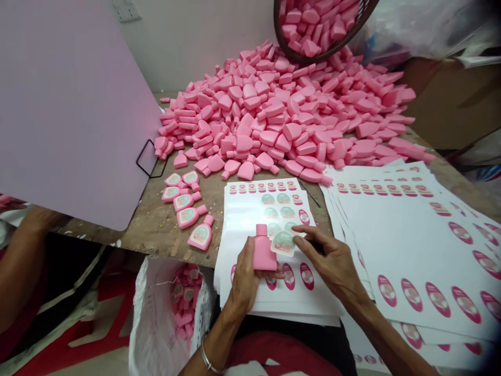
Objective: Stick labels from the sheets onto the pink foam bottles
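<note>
My left hand is closed around a small pink bottle, held upright with its cap at the top and its plain face toward me. Between the thumb and fingertips of my right hand is a pale green and white sticker, just right of the bottle. Beneath both hands lies a sticker sheet with green labels and rows of pink ones. To its left, several labelled pink bottles rest on the table.
A large heap of plain pink bottles covers the table's back, below a tipped brown basket. More sticker sheets lie at right. A white sack holding bottles stands below the table edge. A pale board rises at left, near another person's arm.
</note>
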`<state>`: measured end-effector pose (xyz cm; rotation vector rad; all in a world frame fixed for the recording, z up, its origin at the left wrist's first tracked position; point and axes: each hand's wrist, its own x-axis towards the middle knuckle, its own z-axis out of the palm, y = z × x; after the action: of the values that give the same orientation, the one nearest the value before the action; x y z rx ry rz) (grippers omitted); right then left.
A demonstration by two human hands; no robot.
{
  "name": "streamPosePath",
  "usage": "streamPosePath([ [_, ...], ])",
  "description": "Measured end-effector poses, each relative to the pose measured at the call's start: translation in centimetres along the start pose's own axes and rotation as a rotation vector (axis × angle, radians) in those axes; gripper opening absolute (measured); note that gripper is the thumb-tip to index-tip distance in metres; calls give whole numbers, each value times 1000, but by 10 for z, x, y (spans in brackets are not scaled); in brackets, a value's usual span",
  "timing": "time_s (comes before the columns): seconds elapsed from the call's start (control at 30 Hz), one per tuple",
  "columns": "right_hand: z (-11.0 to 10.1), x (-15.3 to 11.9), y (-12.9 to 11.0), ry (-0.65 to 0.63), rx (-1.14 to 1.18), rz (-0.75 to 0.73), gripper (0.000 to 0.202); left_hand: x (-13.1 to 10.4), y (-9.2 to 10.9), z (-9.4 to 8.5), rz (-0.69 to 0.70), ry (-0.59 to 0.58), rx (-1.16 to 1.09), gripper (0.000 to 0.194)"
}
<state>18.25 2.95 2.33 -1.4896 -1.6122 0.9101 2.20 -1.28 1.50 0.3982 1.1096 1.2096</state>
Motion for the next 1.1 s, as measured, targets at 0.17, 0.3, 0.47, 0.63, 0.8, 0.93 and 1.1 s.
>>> streamPosePath([
  [0.17,11,-8,-18,-98,117,-5,29,-5,9,7,7,-83,-85,54],
  [0.3,14,-10,-25,-120,136,-17,27,-7,12,8,1,-92,-93,56],
  [0.47,15,-10,-25,-118,106,-57,25,-7,9,6,8,-87,-98,55],
  [0.63,15,-10,-23,-127,105,-59,23,-5,10,6,3,-98,-95,55],
  [0.8,17,-9,-23,-121,99,-71,24,-5,10,6,6,-92,-93,55],
  [0.93,17,-9,-23,-120,80,-88,23,-5,8,5,12,-94,-90,55],
  [1.1,18,-9,-22,-119,63,-105,21,-4,8,5,21,-103,-90,56],
])
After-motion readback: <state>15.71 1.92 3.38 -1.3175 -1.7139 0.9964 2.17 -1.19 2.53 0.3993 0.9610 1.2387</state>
